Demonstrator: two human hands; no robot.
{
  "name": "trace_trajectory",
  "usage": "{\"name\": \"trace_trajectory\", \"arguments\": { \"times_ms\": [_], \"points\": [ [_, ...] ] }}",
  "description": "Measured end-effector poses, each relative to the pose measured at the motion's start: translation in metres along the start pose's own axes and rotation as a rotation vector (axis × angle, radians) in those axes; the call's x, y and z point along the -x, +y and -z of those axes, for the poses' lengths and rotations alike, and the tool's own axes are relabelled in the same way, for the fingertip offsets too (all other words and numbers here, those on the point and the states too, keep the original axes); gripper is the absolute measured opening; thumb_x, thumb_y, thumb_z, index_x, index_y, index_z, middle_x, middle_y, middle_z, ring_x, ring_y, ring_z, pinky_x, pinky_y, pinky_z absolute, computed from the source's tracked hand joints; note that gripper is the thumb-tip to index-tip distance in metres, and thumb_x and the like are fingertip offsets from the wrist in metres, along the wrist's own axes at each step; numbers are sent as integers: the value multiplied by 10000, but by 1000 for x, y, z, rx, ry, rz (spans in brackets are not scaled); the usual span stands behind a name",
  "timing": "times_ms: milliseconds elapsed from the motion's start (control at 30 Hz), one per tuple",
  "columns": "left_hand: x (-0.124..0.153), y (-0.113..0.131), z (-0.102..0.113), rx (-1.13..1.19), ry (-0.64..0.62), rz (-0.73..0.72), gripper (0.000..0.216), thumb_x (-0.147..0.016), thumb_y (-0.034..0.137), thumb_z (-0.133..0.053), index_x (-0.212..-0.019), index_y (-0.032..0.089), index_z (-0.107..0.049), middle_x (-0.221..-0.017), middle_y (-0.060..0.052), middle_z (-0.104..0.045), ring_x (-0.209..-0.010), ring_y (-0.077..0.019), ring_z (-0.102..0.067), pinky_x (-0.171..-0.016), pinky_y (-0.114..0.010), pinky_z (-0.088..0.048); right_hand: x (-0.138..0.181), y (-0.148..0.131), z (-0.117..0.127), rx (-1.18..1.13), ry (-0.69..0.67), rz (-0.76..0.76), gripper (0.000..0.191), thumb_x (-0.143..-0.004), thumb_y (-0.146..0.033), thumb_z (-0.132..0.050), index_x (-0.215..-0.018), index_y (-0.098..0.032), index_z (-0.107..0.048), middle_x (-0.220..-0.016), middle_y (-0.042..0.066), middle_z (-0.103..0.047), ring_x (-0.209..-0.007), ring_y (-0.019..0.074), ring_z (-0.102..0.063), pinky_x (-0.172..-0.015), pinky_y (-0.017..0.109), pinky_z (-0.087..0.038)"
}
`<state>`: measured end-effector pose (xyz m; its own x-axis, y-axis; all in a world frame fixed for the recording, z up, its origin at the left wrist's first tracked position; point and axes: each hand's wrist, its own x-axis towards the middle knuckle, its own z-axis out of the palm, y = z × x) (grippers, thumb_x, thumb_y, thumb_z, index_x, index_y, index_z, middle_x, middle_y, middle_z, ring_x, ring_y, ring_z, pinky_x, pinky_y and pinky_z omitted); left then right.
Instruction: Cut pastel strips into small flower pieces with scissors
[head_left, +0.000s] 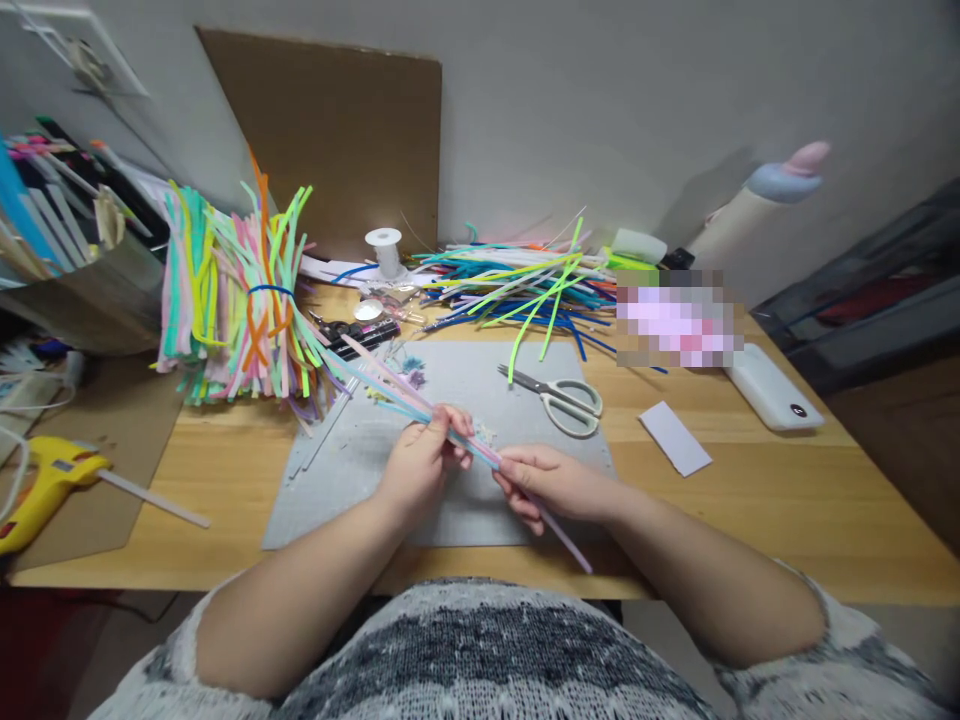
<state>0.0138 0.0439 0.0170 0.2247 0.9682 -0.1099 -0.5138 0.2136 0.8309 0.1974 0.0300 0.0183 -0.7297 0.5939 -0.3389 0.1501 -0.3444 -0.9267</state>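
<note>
Several pastel pipe cleaners (pixel 394 397), pink, blue and lilac, run slantwise through both hands above the grey mat (pixel 337 505). My left hand (pixel 431 447) is closed around their middle, thumb on top. Close by on the right, my right hand (pixel 536 480) pinches the same strands near their lower end. A lilac piece sticks out below it toward the table's front edge. Scissors (pixel 571 402) with pale handles lie on the mat beyond my right hand. Small fuzzy clippings (pixel 412 372) are scattered on the mat past my left hand.
Bundled pipe cleaners (pixel 232 300) stand at the left, and a loose pile (pixel 517 285) lies along the wall. A yellow glue gun (pixel 52 480) rests far left. A white spool (pixel 386 255), a white card (pixel 675 438) and a white power bank (pixel 772 385) are also on the table.
</note>
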Motion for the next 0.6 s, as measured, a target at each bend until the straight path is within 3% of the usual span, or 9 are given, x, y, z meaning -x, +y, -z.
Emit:
{"name": "trace_trajectory", "arguments": {
  "times_ms": [67,100,200,300,433,600],
  "points": [
    [0,10,5,29,34,-19,336,-785,449,-642,-684,135,-582,-734,6,-507,-507,-54,-435,-488,-192,-430,2,-17,11,323,26,52,453,-923,-548,-344,-713,-179,-500,-579,-12,-514,-531,107,-473,-521,240,-381],
    [-1,13,7,29,45,-36,341,-778,456,-649,-690,133,-586,-732,6,-513,-503,-51,-442,-492,-193,-443,-1,-28,20,457,109,129,484,-941,-525,-303,-692,-172,-521,-604,5,-534,-571,116,-490,-559,249,-391],
    [-2,19,13,20,90,-50,348,-761,463,-666,-705,127,-595,-735,4,-540,-496,-45,-464,-495,-189,-459,-31,-64,60,762,441,322,391,-937,-409,-350,-764,-162,-599,-752,40,-618,-729,151,-560,-684,270,-411],
    [-3,15,15,9,132,12,343,-750,463,-677,-752,127,-609,-652,13,-537,-500,-60,-482,-506,-194,-469,-87,-91,109,1142,767,363,234,-873,-282,-458,-889,-162,-658,-895,60,-666,-847,187,-576,-750,286,-396],
    [-5,7,17,-30,132,76,381,-706,487,-707,-787,127,-611,-582,21,-530,-522,-85,-506,-522,-213,-484,-157,-100,153,1577,796,54,302,-860,-335,-486,-1028,-194,-694,-1084,110,-653,-993,254,-561,-801,329,-393],
    [-6,4,18,2,141,146,408,-662,502,-728,-752,124,-602,-566,21,-535,-506,-83,-495,-518,-221,-482,-187,-102,162,1634,756,-19,289,-837,-329,-509,-979,-198,-724,-1026,128,-684,-969,290,-585,-800,367,-400]
  ]
}}
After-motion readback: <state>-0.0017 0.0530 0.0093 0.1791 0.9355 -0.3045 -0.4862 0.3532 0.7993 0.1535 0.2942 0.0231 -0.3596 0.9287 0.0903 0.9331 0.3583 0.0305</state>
